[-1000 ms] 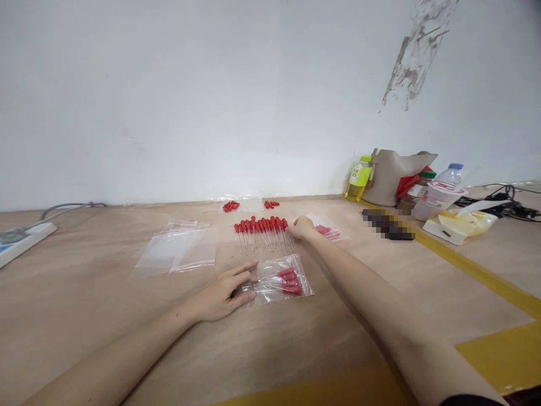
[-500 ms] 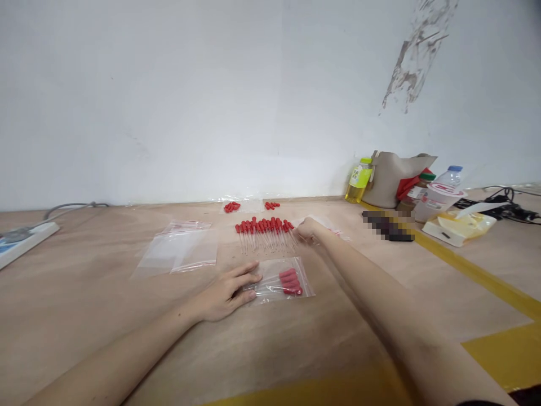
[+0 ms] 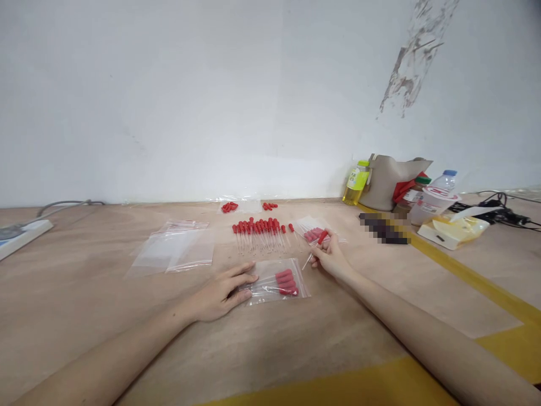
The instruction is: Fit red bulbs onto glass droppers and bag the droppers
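My right hand pinches a dropper with a red rubber bulb and a thin clear tube, its tip slanting down to the left. Left of centre, my left hand lies with fingers stretched and apart on the closed-off left end of a clear zip bag. Inside that bag are several red-bulbed droppers, bulbs toward its right end. Behind it, a row of loose droppers lies with bulbs pointing away. Another bag of droppers sits just behind my right hand, partly hidden by it.
Flat zip bags lie stacked on the left. Loose red bulbs rest near the wall. To the right stand a yellow bottle, a grey container, a cup and a tissue pack. A power strip is far left.
My right hand has drawn back from the right end of the dropper row toward me, now with a dropper in it. The bag behind it has come into view. My left hand stays put.
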`<state>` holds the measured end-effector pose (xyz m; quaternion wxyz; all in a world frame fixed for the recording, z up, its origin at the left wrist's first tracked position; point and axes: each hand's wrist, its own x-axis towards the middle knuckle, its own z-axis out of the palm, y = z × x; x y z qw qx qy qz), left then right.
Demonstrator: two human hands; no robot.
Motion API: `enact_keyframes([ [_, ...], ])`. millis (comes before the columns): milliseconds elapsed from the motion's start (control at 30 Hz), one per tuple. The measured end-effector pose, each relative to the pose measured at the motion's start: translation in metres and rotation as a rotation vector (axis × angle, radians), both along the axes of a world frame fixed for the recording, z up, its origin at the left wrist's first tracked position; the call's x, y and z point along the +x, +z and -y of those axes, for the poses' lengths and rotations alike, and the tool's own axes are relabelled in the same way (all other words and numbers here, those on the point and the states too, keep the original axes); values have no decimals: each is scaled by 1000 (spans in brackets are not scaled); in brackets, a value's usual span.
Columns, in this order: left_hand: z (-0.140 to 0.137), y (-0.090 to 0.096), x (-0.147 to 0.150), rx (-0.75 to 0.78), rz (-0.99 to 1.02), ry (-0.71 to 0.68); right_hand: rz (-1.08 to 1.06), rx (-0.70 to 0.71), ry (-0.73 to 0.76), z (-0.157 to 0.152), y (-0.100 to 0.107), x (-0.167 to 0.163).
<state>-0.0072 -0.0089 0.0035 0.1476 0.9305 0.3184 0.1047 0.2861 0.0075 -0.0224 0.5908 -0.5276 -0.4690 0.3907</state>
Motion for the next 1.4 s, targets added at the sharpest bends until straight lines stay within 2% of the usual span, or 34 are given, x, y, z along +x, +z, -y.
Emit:
enact_keyframes([
  [267,2,1,1,9,-17,9,-268,-23,17,10,2,-19],
  [400,4,3,2,41,-4,21,-316,-74,61,17,2,-22],
  [500,4,5,2,48,7,14,-204,-87,155,21,1,-19],
  [667,4,7,3,44,-9,18,147,-108,390,17,2,-9],
  [867,3,5,3,52,-11,11,208,-192,461,11,10,-14],
  [967,3,3,3,53,-2,14,202,-151,436,9,9,-18],
  [1200,4,5,4,54,11,22,240,-91,230,3,-4,-24],
  [1400,4,4,4,59,21,27,572,241,323,4,-10,-23],
])
